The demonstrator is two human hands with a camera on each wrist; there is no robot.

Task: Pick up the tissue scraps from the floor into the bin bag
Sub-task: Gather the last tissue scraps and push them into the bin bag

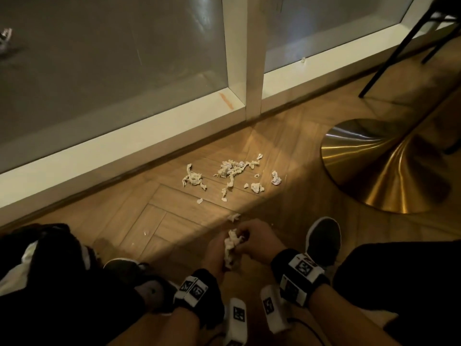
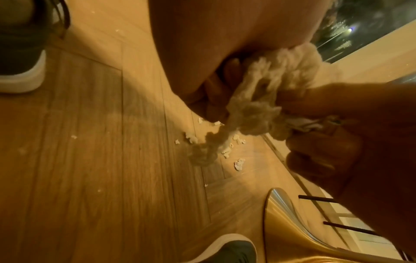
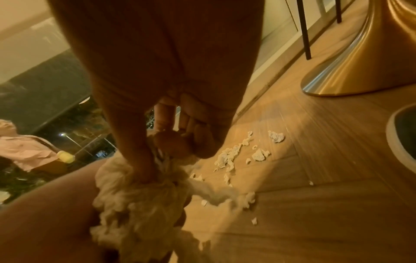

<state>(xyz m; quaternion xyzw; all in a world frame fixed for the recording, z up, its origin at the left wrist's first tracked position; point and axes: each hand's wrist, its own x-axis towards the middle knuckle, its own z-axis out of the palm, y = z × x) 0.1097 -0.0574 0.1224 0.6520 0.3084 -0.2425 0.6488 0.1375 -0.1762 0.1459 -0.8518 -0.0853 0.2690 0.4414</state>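
Item: wad of tissue (image 1: 230, 250), held low between the knees, near edge of scene. Left hand (image 1: 215, 253) curled round its lower part; right hand (image 1: 254, 239) pinching its upper end, fingers (image 3: 198, 138) bent in. Both appear to be compressing the gathered pieces into one bundle, probably so a single drop suffices.

Item: tissue scraps (image 1: 229, 171), loose on the wooden floor (image 1: 174, 221), further out, below the white window frame (image 1: 124, 146). Largest cluster centre; a twisted strip group to its left; small crumpled bits to its right, toward the brass table base (image 1: 386, 166). One scrap (image 1: 233, 217) lies just beyond the hands.

Item: bin bag (image 1: 50, 258), presumed to be the dark crumpled mass at near left, beside the left knee; identity uncertain. Placement suits a short reach.

Item: shoes (image 1: 323, 236), either side of the hands.

Status: collection part done.
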